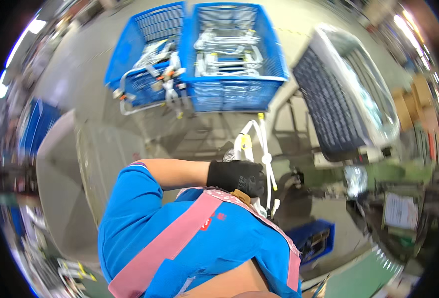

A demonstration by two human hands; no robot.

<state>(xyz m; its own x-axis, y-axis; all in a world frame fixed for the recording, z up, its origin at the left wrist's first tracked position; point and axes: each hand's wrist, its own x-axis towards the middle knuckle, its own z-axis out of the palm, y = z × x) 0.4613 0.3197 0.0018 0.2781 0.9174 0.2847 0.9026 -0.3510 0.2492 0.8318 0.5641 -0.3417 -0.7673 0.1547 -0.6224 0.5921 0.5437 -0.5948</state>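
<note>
My left hand, in a black glove, is drawn across in front of my chest. Its fingers are curled closed at a length of white tubing, whose upper end loops above the glove. A yellow tag is wrapped on the tubing, and thin white ends with small tips hang to the right of my fist. Just below the glove a tan patch shows; whether it belongs to my right hand is unclear. My right hand's fingers are hidden.
Ahead stand two blue baskets: the right one holds stacked white bent tubes, the left one a tangle of tubing hanging over its rim. A dark grey basket lined with plastic is at right. A blue bin sits low right; a grey surface at left.
</note>
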